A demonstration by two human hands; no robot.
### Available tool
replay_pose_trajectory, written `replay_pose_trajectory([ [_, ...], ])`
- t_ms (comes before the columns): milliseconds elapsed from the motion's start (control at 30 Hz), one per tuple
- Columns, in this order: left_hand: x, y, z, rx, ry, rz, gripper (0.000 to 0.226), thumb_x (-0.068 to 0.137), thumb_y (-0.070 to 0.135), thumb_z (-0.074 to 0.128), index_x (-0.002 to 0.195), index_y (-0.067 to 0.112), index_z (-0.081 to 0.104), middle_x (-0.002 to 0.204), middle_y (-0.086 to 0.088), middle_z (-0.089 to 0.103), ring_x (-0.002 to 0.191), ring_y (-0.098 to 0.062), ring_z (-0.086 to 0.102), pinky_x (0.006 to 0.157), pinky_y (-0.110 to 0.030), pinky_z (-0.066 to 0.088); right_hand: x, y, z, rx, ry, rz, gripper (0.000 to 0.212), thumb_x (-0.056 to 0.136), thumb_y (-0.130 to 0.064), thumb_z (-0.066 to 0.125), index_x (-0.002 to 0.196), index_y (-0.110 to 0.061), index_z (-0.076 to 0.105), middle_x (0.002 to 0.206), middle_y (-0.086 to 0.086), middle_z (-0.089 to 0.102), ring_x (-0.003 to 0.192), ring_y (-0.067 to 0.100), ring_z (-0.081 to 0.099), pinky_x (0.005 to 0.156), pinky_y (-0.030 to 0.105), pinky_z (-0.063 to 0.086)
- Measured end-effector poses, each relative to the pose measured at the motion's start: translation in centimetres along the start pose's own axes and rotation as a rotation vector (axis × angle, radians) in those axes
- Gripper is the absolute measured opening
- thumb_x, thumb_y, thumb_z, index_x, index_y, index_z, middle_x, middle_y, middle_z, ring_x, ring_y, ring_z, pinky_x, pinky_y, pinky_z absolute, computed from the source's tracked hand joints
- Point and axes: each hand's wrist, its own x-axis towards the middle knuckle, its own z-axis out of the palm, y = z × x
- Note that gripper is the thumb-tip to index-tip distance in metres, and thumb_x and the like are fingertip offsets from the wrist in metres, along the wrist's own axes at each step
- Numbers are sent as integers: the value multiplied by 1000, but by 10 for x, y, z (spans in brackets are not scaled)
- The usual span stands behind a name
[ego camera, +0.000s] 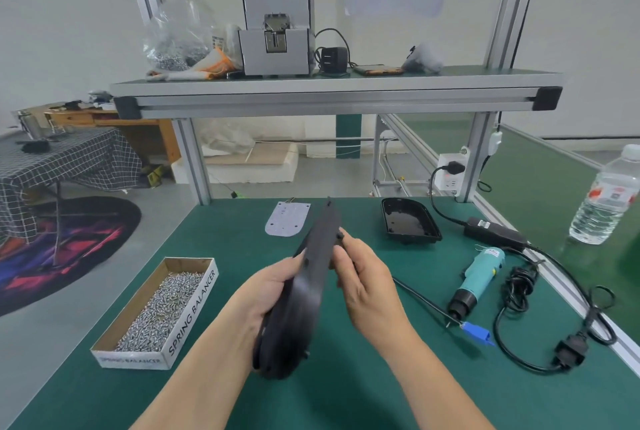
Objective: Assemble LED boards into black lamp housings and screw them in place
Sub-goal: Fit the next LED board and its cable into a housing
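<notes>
head view: my left hand (273, 287) wraps its fingers round the lower part of a black lamp housing (304, 294), and my right hand (363, 285) pinches its upper edge. the housing is tilted edge-on, off the green table (86, 395), just right of the screw box (152, 308). led board (286, 219) lies flat behind and right of the screw box. second housing (410, 221), open side up, is well right of the screw box. teal screwdriver (478, 279) lies further right of the screw box.
</notes>
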Motion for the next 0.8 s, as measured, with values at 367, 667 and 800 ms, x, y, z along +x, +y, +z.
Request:
replay_pose_trajectory([
  [367, 11, 0, 6, 322, 81, 540, 23, 78, 35, 80, 98, 34, 68, 102, 3, 76, 92, -12, 73, 71, -20, 56, 2, 3, -28, 596, -186, 506, 57, 85, -56, 67, 126, -17, 67, 125, -1, 71, 118, 16, 65, 101, 34, 49],
  [667, 11, -2, 7, 422, 20, 599, 19, 87, 18, 74, 97, 27, 60, 89, -4, 71, 79, -15, 69, 69, -24, 56, 2, 21, -24, 597, -46, 405, 27, 90, -1, 67, 117, 1, 69, 113, 18, 74, 103, 34, 71, 96, 46, 56],
  [800, 11, -6, 9, 473, 78, 694, 23, 86, 19, 72, 89, 38, 59, 79, 9, 68, 72, -7, 64, 66, -19, 53, 1, 27, -20, 601, -26, 345, 24, 91, -4, 67, 114, 0, 72, 112, 19, 74, 102, 34, 72, 88, 40, 57],
])
